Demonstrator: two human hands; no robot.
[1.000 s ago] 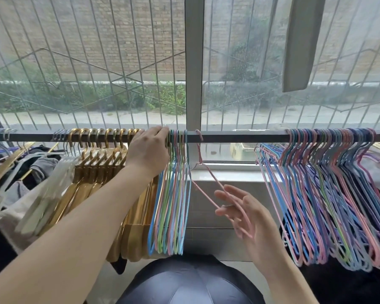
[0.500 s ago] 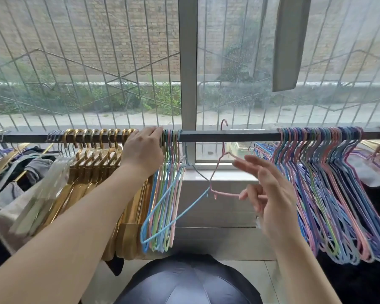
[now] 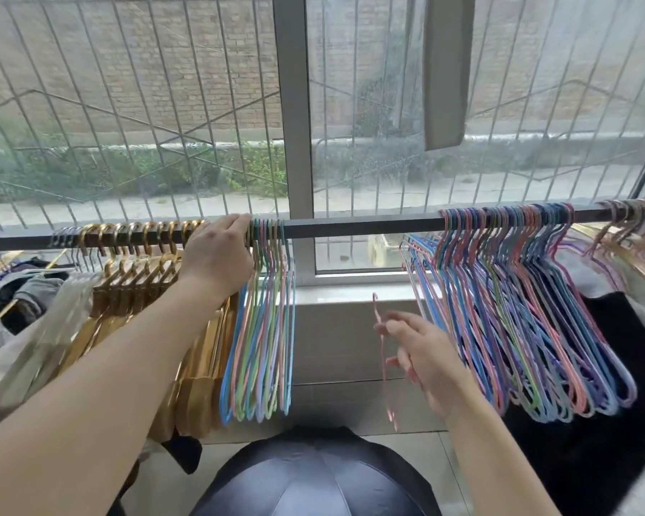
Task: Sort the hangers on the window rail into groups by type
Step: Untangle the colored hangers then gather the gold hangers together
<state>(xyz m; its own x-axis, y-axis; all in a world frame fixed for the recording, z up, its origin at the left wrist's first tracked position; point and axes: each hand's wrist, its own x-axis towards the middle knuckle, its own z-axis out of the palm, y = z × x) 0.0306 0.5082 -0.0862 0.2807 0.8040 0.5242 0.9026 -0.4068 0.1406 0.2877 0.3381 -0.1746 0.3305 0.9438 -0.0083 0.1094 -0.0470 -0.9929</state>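
Observation:
A dark window rail (image 3: 358, 228) runs across the view. Gold hangers (image 3: 142, 277) hang at the left, and a small bunch of pastel wire hangers (image 3: 265, 329) hangs beside them. My left hand (image 3: 216, 255) grips the rail and hooks between these two groups. A large bunch of pastel wire hangers (image 3: 518, 310) hangs at the right. My right hand (image 3: 421, 351) holds a pink wire hanger (image 3: 384, 359) below the rail, off it, seen edge-on in the gap between the two pastel bunches.
More gold and pink hangers (image 3: 633, 232) sit at the far right end of the rail. Clothes (image 3: 12, 310) hang at the far left. A dark open umbrella (image 3: 313, 474) lies below. The window sill (image 3: 347, 292) and barred glass are behind.
The right hand has lifted the pink hanger off the rail and lowered it toward the right. The blue hanger that swung out has settled back into the small bunch. The left hand stayed.

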